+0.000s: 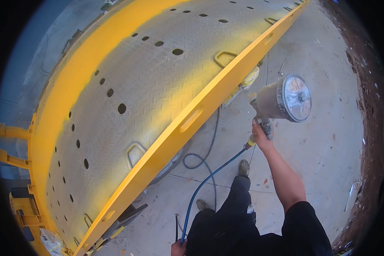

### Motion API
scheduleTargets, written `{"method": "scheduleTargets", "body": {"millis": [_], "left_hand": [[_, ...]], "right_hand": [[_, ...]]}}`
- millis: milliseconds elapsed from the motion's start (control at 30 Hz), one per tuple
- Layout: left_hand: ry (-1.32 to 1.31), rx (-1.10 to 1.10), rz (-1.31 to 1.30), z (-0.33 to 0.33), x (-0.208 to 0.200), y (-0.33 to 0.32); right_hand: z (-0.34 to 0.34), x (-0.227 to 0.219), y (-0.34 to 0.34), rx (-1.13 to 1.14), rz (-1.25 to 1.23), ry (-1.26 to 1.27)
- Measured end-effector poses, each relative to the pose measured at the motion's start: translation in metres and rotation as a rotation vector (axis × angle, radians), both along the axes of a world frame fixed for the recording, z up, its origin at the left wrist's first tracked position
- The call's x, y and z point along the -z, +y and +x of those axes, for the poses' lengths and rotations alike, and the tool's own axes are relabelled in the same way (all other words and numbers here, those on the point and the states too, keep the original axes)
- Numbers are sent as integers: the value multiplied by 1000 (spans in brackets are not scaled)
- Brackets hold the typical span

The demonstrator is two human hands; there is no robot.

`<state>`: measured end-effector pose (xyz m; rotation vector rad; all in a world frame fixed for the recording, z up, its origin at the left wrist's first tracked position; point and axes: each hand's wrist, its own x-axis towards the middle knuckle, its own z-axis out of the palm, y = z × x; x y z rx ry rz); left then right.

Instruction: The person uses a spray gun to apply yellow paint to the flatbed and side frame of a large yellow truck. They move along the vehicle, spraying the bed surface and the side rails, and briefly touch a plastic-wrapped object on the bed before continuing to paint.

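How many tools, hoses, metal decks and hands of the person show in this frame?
Spray gun: 1, in the right hand
Blue air hose: 1, held low by the left hand
Black hose: 1
Tread-plate deck with yellow edges: 1
Hands: 2
Total: 6

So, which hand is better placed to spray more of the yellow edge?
The right hand: it holds the spray gun up beside the yellow edge. The left hand is low, holding the blue hose.

Sleeve [305, 222]: black, short, ends above elbow.
Forearm [281, 170]: bare.
Trousers [234, 213]: black, long.
Shoes [243, 167]: dusty, grey-brown, paint-spattered.
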<state>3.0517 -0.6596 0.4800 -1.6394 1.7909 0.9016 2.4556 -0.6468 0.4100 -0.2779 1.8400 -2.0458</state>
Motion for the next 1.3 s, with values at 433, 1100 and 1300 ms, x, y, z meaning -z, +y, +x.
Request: {"method": "scheduleTargets", "body": {"millis": [433, 1100, 1300], "left_hand": [[60, 25, -230, 245, -4, 27], [30, 136, -155, 91, 11, -15], [79, 283, -134, -79, 14, -4]], "right_hand": [[443, -38, -83, -839, -263, 448], [128, 34, -3, -449, -53, 223], [-54, 41, 34, -301, 72, 259]]}}
